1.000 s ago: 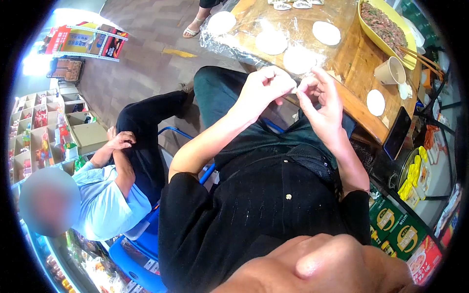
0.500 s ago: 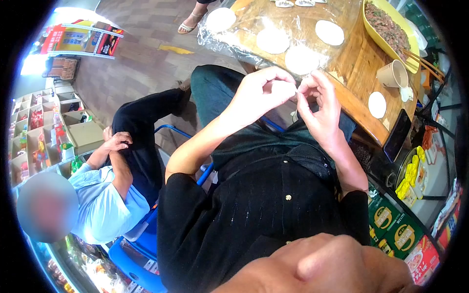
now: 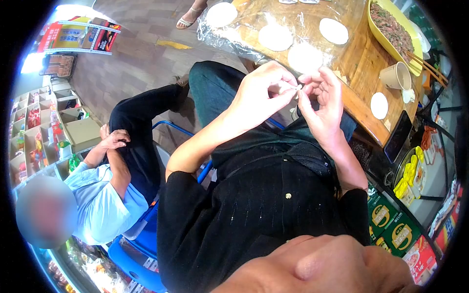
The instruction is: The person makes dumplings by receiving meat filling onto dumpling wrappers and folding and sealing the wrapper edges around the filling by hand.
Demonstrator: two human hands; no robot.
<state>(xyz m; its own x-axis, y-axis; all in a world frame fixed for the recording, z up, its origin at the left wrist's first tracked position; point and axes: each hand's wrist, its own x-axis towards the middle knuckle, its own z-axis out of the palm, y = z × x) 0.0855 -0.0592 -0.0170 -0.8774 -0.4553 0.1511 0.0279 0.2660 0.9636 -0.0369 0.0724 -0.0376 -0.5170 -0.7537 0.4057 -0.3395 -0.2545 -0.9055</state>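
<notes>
My left hand (image 3: 266,93) and my right hand (image 3: 321,100) meet above my lap near the table edge. Between their fingertips is a small white dumpling (image 3: 299,88), mostly hidden behind the fingers. The left hand is closed around it; the thumb and forefinger of the right pinch its edge, other fingers loosely curled. Just beyond them, round dumpling wrappers (image 3: 275,37) lie on plastic film on the wooden table (image 3: 359,90). Another wrapper (image 3: 379,105) rests nearer the right corner. A yellow tray (image 3: 375,29) holds minced filling (image 3: 391,28), with chopsticks (image 3: 430,68) across its end.
A paper cup (image 3: 394,76) tilts beside the tray, and a dark phone (image 3: 397,136) lies at the table's right edge. To my left a seated person (image 3: 110,195) in a light blue shirt has crossed arms. Shelves (image 3: 44,127) and boxes (image 3: 391,224) stand around.
My fingertips have shifted slightly on the dumpling, and a little more of its white tip shows. The right fingers are slightly more spread. The view has moved slightly.
</notes>
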